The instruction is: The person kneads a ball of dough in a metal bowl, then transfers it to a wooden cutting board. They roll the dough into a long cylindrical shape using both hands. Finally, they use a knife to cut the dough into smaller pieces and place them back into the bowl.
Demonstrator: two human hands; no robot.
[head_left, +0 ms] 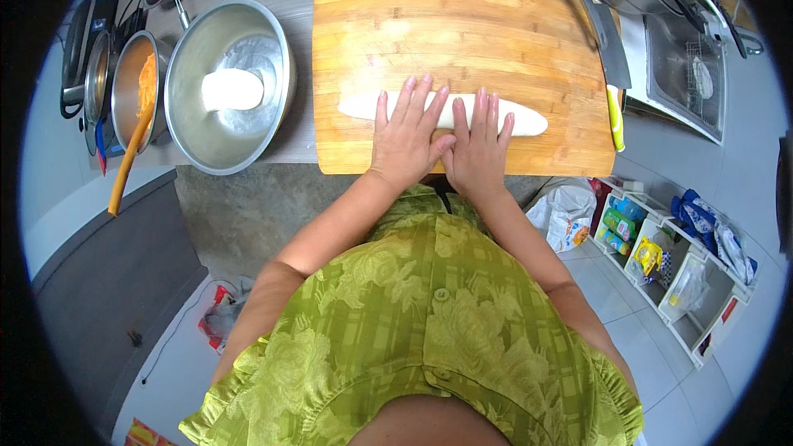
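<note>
A long white roll of dough (526, 119) lies crosswise on the wooden cutting board (454, 25), near its front edge. My left hand (405, 140) rests flat over the middle-left of the roll, fingers stretched out and pointing away from me. Beside it, my right hand (479, 144) lies on the roll too, fingers straight and slightly apart. The thumbs meet between the hands. Both ends of the dough stick out past my hands, and its middle is partly hidden under them. To the left, a steel bowl (186, 120) holds another white lump of dough (233, 89).
A pot (128, 74) of orange mash with a wooden-handled utensil (128, 169) stands at the far left. A large knife (610, 49) with a yellow-green handle lies along the board's right edge. Beyond it are a sink (681, 74) and, lower down, a white shelf rack (661, 264).
</note>
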